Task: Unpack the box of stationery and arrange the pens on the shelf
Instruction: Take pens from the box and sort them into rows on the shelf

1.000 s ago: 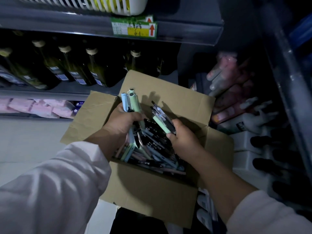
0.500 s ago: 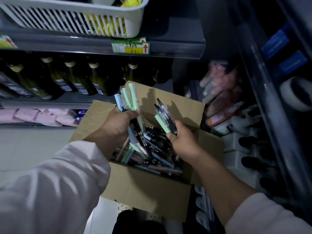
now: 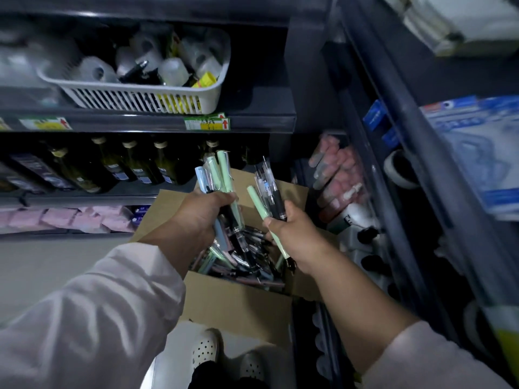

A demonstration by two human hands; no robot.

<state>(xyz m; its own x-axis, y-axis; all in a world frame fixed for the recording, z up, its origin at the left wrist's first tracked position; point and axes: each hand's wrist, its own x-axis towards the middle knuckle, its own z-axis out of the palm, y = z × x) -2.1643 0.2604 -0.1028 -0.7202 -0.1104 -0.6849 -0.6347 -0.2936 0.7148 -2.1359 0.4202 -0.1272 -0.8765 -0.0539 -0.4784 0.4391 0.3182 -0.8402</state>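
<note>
Pens (image 3: 222,175) gripped in a bunch by the left hand (image 3: 202,217), & more by the right hand (image 3: 292,237), have been raised higher over the box (image 3: 238,304) at 6 o'clock, toward the shelf (image 3: 252,123) at 12; shelving prob. comes next.

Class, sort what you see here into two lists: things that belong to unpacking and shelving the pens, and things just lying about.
Belongs to the job: cardboard box; loose pens inside it; pen bundle gripped by the left hand; smaller pen handful gripped by the right hand.

Just lying about: white basket; dark bottles; pink packets; price label.
</note>
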